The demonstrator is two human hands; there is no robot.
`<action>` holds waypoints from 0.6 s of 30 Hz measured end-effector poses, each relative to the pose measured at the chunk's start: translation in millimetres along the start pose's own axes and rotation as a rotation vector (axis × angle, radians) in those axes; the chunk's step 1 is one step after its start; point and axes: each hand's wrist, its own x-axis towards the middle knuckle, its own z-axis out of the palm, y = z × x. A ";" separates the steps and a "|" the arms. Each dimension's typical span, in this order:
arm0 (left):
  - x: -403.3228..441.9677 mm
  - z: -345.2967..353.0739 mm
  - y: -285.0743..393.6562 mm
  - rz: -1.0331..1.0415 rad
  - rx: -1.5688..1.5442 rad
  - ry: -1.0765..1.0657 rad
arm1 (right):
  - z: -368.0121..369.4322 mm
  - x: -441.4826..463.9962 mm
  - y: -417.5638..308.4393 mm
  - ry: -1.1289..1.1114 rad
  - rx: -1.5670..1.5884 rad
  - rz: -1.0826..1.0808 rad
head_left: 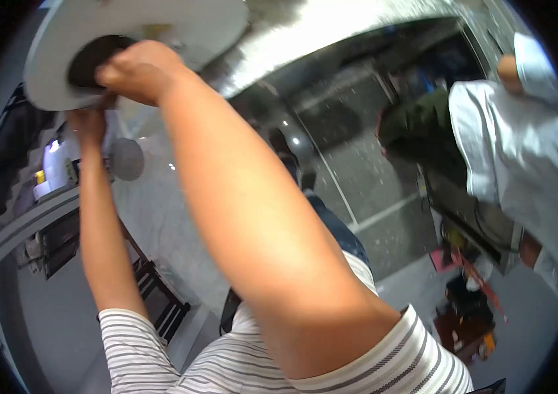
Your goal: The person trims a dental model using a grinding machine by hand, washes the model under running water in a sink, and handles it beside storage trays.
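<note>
Grey floor (pixel 384 177) is stretching out while I'm watching the pale panel (pixel 49 56) at upper left, its dark oval (pixel 87 64) slanting up rightward. The right hand (pixel 141 71) is overlapping the oval's right side, nearer than the left hand (pixel 88 125) below; blur is keeping me from telling whether either's fingers are gripping.

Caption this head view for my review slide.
Right hand at the dark circle of a white panel, left hand by its edge.

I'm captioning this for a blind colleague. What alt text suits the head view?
A person's right hand is at a dark oval on a large white panel, the left hand by its edge; someone in a pale shirt is at right.
</note>
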 end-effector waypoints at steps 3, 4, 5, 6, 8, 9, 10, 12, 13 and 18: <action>-2.5 1.1 33.4 0.012 -0.056 0.046 | 10.4 -5.6 0.9 0.263 -0.023 -0.121; 0.1 0.0 48.0 -0.007 -0.110 0.070 | 11.9 -4.2 2.2 0.361 0.000 -0.137; -0.8 2.8 43.9 -0.014 -0.123 0.080 | 9.1 -5.6 2.8 0.355 -0.041 -0.140; -0.4 6.9 40.3 -0.018 -0.142 0.082 | 5.1 -7.9 2.6 0.351 -0.087 -0.133; 3.0 1.8 53.3 -0.145 -0.263 0.000 | 6.9 -7.1 6.2 0.299 -0.134 -0.149; 3.7 3.3 58.2 -0.117 -0.269 0.029 | 9.9 -6.2 8.6 0.320 -0.160 -0.173; 2.9 7.8 62.2 -0.122 -0.353 0.098 | 12.8 -7.2 12.6 0.302 -0.151 -0.179; 3.9 14.4 61.6 -0.101 -0.456 0.174 | 10.6 -7.9 17.4 0.297 -0.169 -0.190; 5.5 13.3 58.4 -0.092 -0.342 0.161 | 7.7 -7.7 17.0 0.262 -0.139 -0.170; 9.5 8.5 55.4 -0.203 -0.402 0.028 | 14.6 -9.0 21.6 0.228 -0.167 -0.200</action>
